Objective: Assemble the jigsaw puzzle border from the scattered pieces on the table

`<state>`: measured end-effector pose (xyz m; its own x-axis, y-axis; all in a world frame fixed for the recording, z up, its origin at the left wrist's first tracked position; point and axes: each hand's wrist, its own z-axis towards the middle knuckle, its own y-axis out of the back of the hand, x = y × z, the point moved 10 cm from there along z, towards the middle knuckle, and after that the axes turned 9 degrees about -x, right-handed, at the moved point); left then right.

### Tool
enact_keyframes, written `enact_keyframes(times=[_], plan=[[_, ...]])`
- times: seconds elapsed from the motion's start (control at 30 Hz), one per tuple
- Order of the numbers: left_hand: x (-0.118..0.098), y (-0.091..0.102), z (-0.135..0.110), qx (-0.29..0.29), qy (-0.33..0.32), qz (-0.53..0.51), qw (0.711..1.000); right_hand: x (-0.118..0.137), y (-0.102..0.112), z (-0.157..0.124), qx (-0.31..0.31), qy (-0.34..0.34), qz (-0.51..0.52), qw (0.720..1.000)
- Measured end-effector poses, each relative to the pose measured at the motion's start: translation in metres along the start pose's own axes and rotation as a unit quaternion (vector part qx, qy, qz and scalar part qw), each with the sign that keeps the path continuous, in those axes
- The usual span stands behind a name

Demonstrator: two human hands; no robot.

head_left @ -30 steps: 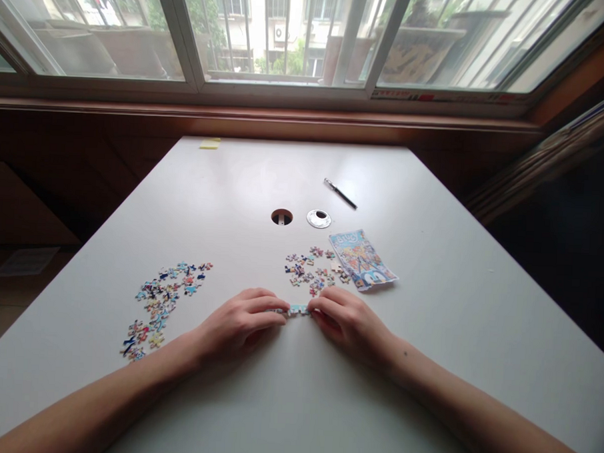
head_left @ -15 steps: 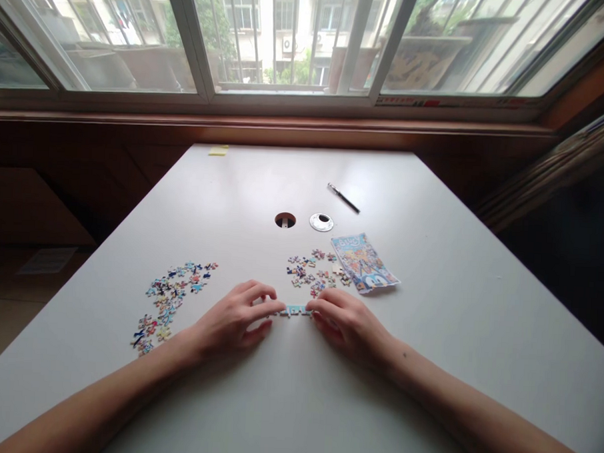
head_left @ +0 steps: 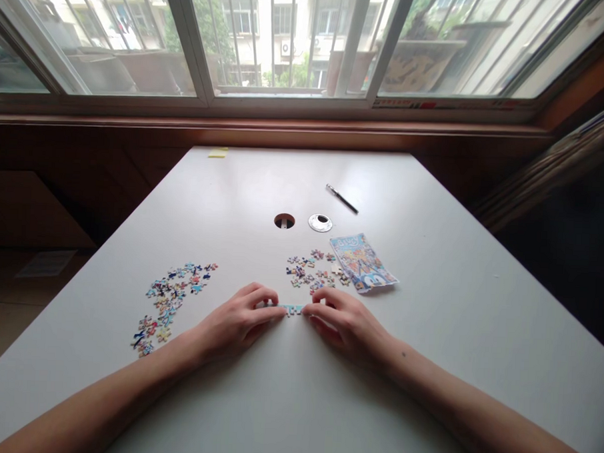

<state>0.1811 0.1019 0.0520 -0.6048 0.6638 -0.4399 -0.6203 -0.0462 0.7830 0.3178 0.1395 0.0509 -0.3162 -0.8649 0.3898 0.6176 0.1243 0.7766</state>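
Note:
A short strip of joined light-blue jigsaw puzzle pieces (head_left: 293, 310) lies flat on the white table (head_left: 284, 399) in front of me. My left hand (head_left: 243, 314) grips its left end, thumb and fingers closed on it. At the right end, my right hand (head_left: 341, 317) pinches the strip the same way. Both ends are hidden under the fingers, so only the middle shows. Just beyond my right hand lies a small group of loose puzzle pieces (head_left: 304, 275). A larger spread of pieces (head_left: 171, 297) lies left of my left hand.
A creased picture sheet (head_left: 361, 261) lies right of the small group. Farther back are a round cable hole (head_left: 284, 221), its silver cover (head_left: 320, 222) and a black pen (head_left: 343, 199). A yellow sticky note (head_left: 218, 153) is at the far left edge, below the window (head_left: 290, 46).
My left fingers have drawn together and moved slightly right along the strip. My right fingertips have shifted slightly left, so less of the strip shows between the hands.

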Motion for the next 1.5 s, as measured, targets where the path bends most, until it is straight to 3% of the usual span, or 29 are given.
enact_keyframes(times=[0.53, 0.97, 1.5], plan=[[-0.006, -0.007, -0.001, 0.046, -0.036, 0.044, 0.997, -0.001, -0.001, 0.000, -0.003, -0.006, -0.002, 1.000], [-0.008, -0.008, -0.002, 0.045, -0.050, 0.061, 0.996, -0.011, 0.001, 0.004, -0.046, -0.097, 0.012, 0.994], [-0.008, -0.009, -0.001, 0.043, -0.051, 0.077, 0.995, -0.008, -0.001, 0.006, -0.043, -0.089, -0.017, 0.995]])
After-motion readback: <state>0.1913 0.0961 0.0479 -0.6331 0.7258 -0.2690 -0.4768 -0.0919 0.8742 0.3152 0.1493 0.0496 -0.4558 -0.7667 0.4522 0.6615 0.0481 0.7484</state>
